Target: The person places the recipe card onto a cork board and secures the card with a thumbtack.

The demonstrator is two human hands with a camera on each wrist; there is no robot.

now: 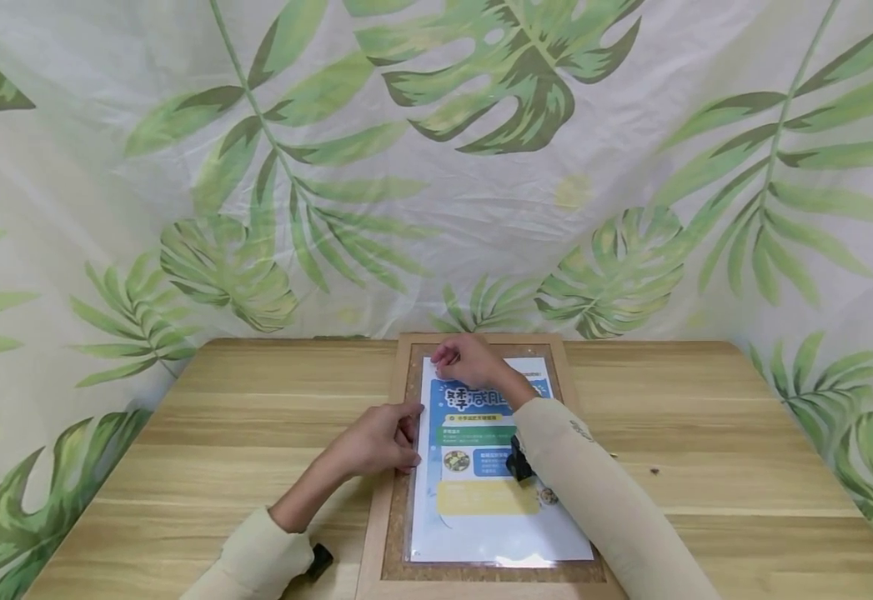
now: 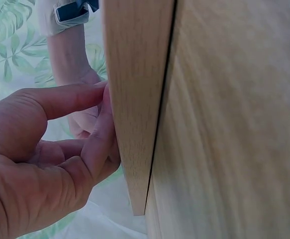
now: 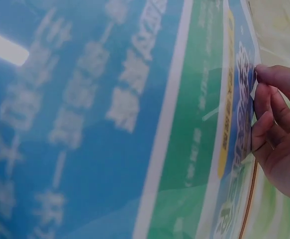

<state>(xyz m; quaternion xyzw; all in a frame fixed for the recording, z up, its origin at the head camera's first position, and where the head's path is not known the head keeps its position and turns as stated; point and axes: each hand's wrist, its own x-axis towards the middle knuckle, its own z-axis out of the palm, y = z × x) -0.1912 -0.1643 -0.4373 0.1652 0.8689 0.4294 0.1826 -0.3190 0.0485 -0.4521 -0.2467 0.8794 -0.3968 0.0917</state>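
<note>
White printed poster with blue, green and yellow panels under a clear glossy cover point(image 1: 481, 500) lies on a brown cork board with a pale wood frame point(image 1: 374, 542), middle of the light wood-grain worktop point(image 1: 278, 375). The board's near edge runs out of the head view. Right hand point(image 1: 466, 362) is at the poster's far left corner, fingers bent in close together; can't tell if they pinch something small, the tips are too tiny in the head view and edge-on in the right wrist one. Left hand point(image 1: 376, 437) is at the left edge of board and poster, thumb and forefinger spread apart, other fingers loosely bent; its fingertips go behind the frame in the left wrist view, so exact contact is unclear. Cream right sleeve point(image 1: 616, 500) covers part of the poster's right side; right hand and forearm cut into the blue heading. Small print is unreadable from the head, and in the right wrist view the lettering is blurred, with a white glare streak at far left. Black wrist device point(image 1: 519, 462) hides a bit of the blue panel. Small dark speck point(image 1: 654, 471) sits on the worktop right of the sleeve, too small to identify. Leaf-print cloth point(image 1: 481, 192) hangs behind.
</note>
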